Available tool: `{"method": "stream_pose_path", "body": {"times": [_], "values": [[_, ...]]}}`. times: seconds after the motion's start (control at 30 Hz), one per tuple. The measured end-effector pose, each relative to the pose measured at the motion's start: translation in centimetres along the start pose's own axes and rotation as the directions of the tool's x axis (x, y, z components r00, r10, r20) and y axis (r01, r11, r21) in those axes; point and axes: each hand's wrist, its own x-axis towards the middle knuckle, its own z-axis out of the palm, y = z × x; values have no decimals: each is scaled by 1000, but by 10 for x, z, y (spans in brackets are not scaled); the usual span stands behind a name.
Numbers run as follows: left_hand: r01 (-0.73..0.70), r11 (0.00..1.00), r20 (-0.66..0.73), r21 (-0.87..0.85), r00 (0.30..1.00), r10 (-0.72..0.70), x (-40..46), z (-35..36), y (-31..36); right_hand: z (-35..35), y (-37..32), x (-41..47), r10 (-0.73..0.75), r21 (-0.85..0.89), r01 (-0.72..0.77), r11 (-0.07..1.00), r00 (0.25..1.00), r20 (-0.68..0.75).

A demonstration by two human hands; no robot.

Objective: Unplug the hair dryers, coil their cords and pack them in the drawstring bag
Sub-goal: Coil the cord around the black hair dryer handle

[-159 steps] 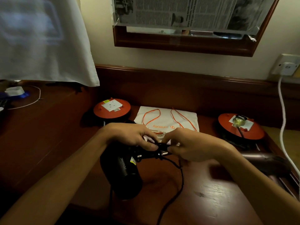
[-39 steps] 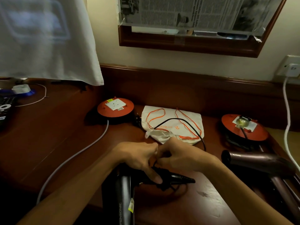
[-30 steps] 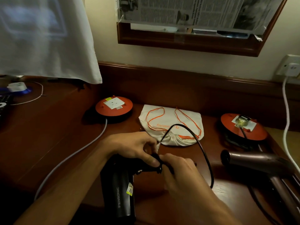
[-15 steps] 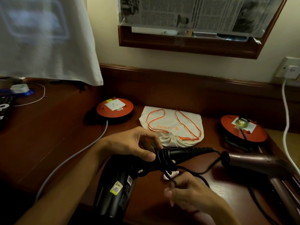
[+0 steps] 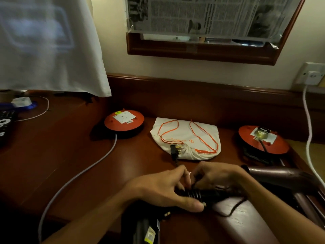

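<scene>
Both hands are low on the bench (image 5: pixel 88 164), where the left hand (image 5: pixel 163 189) has its fingers curled round the handle of the black hair dryer (image 5: pixel 202 195). The right hand (image 5: pixel 216 176) pinches the black cord (image 5: pixel 235 206) wound on that handle. The plug (image 5: pixel 174 150) lies against the white drawstring bag (image 5: pixel 186 138), and the brown hair dryer (image 5: pixel 284 175) lies to the right.

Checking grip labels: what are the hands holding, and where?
Both hands, left and right, grip the black hair dryer at its cord-wrapped handle.

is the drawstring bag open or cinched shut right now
Cinched shut. The drawstring bag lies flat on the desk, its mouth gathered into tight puckers where the orange cords come out.
</scene>
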Motion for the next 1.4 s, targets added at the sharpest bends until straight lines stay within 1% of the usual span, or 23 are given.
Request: {"method": "stream_pose_path", "body": {"times": [0.03, 0.07, 0.1, 0.13, 0.17, 0.2, 0.23, 0.3, 0.37, 0.4, 0.43, 0.47, 0.57, 0.67, 0.77, 0.83, 0.93, 0.97, 1.07, 1.17, 1.27, 1.33, 1.4], "values": [[36, 997, 9, 69, 999, -37, 4, 7, -5, -3, -8, 1, 16, -50, -15, 999, 1000, 8], [74, 988, 42, 133, 996, -80, 6, 9, -7, -11, -15, 0, -1, -41, 0, 999, 1000, -29], [102, 975, 32, 199, 993, -110, 8, 11, -9, -18, -31, -7, -41, -99, 35, 994, 998, -54], [117, 962, -15, 245, 993, -117, 10, 11, -12, -20, -43, -10, -50, -131, 40, 991, 996, -75], [111, 958, -66, 266, 993, -97, 13, 10, -14, -13, -51, -14, -77, -215, 58, 975, 994, -79], [97, 963, -100, 252, 992, -74, 16, 7, -18, -9, -59, -18, -95, -301, 60, 952, 990, -102], [73, 978, -120, 197, 992, -50, 19, 3, -22, -9, -73, -20, -99, -361, 39, 932, 984, -151], [1, 996, -120, 89, 993, 10, 23, -7, -27, -5, -86, -28, -79, -397, 5, 918, 982, -169], [-54, 996, -108, 75, 992, 62, 22, -15, -29, 2, -89, -40, -70, -361, 27, 932, 992, -105], [-66, 995, -112, 81, 991, 75, 20, -20, -31, 6, -87, -45, -69, -298, 50, 953, 996, -56], [-74, 994, -123, 82, 989, 84, 19, -24, -32, 10, -88, -50, -74, -254, 63, 965, 997, -34], [-75, 994, -131, 76, 988, 85, 17, -28, -33, 15, -86, -53, -78, -254, 62, 965, 995, -54], [-97, 995, -190, 13, 977, 98, 14, -35, -38, 36, -80, -55, -107, -295, 36, 955, 968, -228], [-138, 986, -230, -98, 967, 113, 6, -39, -43, 56, -72, -53, -213, -262, 107, 959, 882, -419], [-156, 977, -237, -145, 964, 119, -1, -44, -46, 72, -60, -48, -214, -247, 104, 963, 854, -474], [-171, 971, -275, -166, 954, 121, -6, -47, -46, 83, -52, -42, -212, -193, 140, 971, 876, -434], [-192, 950, -285, -247, 951, 118, -14, -50, -47, 89, -42, -28, -191, 113, 250, 962, 906, -377], [-200, 939, -271, -279, 955, 122, -15, -50, -47, 87, -39, -22, -202, 152, 274, 949, 906, -373], [-231, 925, -231, -302, 959, 164, -14, -45, -42, 76, -29, -3, -264, 144, 331, 932, 897, -355], [-249, 922, -209, -296, 959, 191, -16, -43, -39, 59, -20, 16, -254, 93, 297, 950, 913, -319], [-169, 960, -145, -222, 980, 139, -24, -46, -36, 49, -13, 34, -210, 71, 234, 970, 945, -252], [-92, 988, -84, -122, 993, 82, -25, -42, -29, 39, -14, 41, -159, -4, 162, 987, 965, -207], [-3, 999, 7, -40, 1000, 3, -19, -30, -23, 24, -23, 45, -149, -68, 140, 988, 978, -144]]}}
